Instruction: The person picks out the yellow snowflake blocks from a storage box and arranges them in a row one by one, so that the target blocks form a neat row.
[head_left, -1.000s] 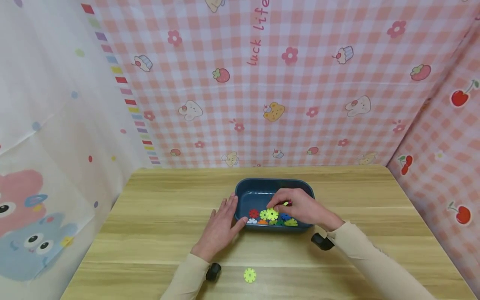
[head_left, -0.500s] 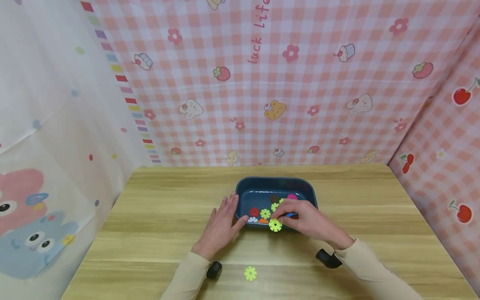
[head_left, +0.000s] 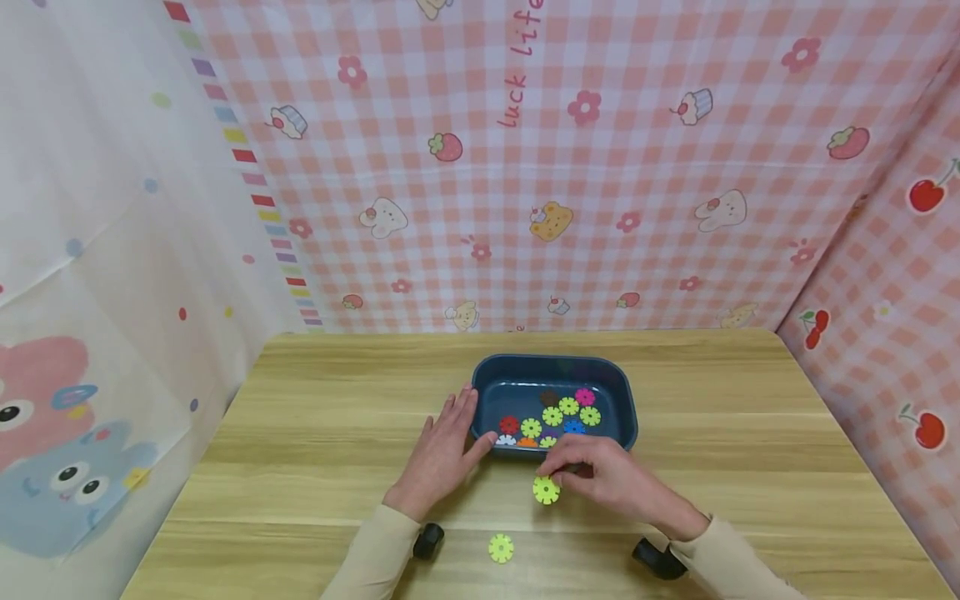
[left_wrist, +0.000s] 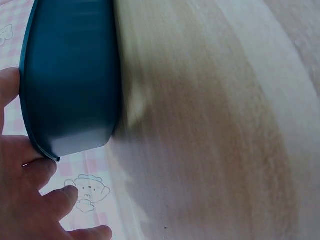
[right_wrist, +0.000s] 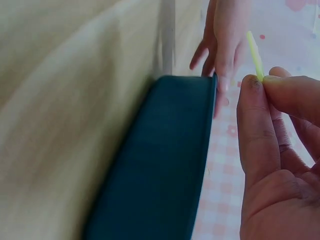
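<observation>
A dark blue rectangular tub (head_left: pixel 501 393) stands on the wooden table, with several notched plastic snowflake discs inside. My left hand (head_left: pixel 437 462) rests at its left end, thumb at the front corner and fingers spread along the rim. In front of the tub, my right hand (head_left: pixel 611 479) pinches a yellow-green snowflake disc (head_left: pixel 546 490) between thumb and index finger. The right wrist view shows that disc (right_wrist: pixel 255 56) edge-on above the fingertips. Another yellow-green disc (head_left: pixel 501 548) lies flat on the table nearer the front.
Inside the tub lie a red disc (head_left: pixel 509 425), a pink disc (head_left: pixel 585 397), a blue disc (head_left: pixel 574 427) and several yellow-green ones. Printed cloth (head_left: pixel 480 183) hangs behind the table (head_left: pixel 337 417) and along both sides. Black wrist cameras sit at both sleeves.
My right hand has come out of the tub toward the front with the yellow-green disc, uncovering the discs at the tub's right. My left hand has stayed at the rim.
</observation>
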